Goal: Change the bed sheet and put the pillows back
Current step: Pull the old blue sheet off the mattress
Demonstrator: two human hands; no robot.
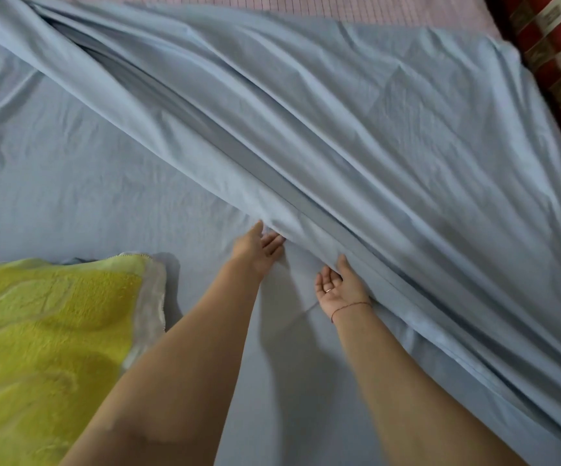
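Left hand (257,252) and right hand (339,290) reach a raised fold in a light blue bed sheet (373,129) spread across the bed.
The left fingertips are hidden under the fold, so its grip cannot be told. The right hand lies palm up and empty, fingers loosely curled, thumb touching the fold. A yellow fleece blanket (53,331) lies on the sheet at left.

Person, two arms in view.
Left forearm (188,364) and right forearm (406,381): bare down to the frame edge.
Left hand (258,250): bare.
Right hand (339,290): one slim ring (328,290) on a finger; one thin red thread bracelet (349,307) round the wrist.
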